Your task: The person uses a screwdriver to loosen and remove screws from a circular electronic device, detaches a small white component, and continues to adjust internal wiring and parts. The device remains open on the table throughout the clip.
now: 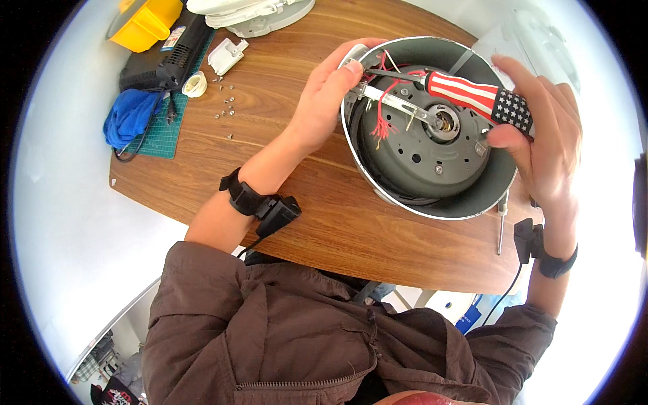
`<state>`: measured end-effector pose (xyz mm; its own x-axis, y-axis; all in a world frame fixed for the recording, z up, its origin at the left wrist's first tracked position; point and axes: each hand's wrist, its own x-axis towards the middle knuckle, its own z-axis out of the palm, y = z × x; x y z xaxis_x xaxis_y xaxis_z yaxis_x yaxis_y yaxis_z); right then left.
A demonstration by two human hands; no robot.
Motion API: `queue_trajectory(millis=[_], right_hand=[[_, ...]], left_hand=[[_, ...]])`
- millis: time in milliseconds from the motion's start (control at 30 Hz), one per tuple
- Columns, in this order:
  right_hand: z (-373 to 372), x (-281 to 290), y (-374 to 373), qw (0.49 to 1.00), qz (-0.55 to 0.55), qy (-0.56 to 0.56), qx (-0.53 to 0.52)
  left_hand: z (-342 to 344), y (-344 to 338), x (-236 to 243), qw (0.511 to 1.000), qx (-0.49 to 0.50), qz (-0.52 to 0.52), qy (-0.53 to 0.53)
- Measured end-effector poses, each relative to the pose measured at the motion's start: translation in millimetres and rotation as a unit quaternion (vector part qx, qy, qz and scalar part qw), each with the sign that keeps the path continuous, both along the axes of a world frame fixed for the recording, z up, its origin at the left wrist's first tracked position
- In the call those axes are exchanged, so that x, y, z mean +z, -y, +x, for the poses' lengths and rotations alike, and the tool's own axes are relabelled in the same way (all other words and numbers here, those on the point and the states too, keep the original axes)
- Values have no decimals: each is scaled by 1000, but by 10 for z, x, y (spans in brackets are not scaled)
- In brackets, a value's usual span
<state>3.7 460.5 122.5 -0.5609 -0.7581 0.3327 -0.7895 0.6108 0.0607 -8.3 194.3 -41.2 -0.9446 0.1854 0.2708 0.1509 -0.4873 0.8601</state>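
Note:
A round metal appliance housing (421, 194) with a dark inner plate, loose red and white wires and a narrow strip fitting sits at the upper right of the desk. My left hand (324, 98) grips its left rim, thumb by a small fitting at the edge. My right hand (547, 135) is closed on a screwdriver (459, 91) with a striped and starred red, white and dark handle. The screwdriver's shaft points left across the housing toward my left thumb; its exact tip contact is unclear. A second slim tool (501, 226) lies beside the housing on the right.
The wooden desk (270, 189) holds several small screws (226, 101), white plastic parts (226, 57), a cream ring (194, 84), a white appliance piece (253, 17), a green mat (162, 138), a blue cloth (128, 118), a black device (158, 64) and a yellow container (135, 27).

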Motion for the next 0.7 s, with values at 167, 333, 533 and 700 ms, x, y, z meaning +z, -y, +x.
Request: queue_trajectory(millis=[167,333,533,700], right_hand=[[-35,-122,-3,996,-26,-42,76],[20,-66,117,998,-35,-44,24],[37,13,29,999,36,-22,23],[7,-128,129,990,-105,-25,93]], left_hand=[[-15,15,-22,1000,3,-6,-7],[5,9,7,1000,1,0,3],[6,10,24,1000,4,-14,-5],[-2,-4,-9,1000,-4,5,6]])
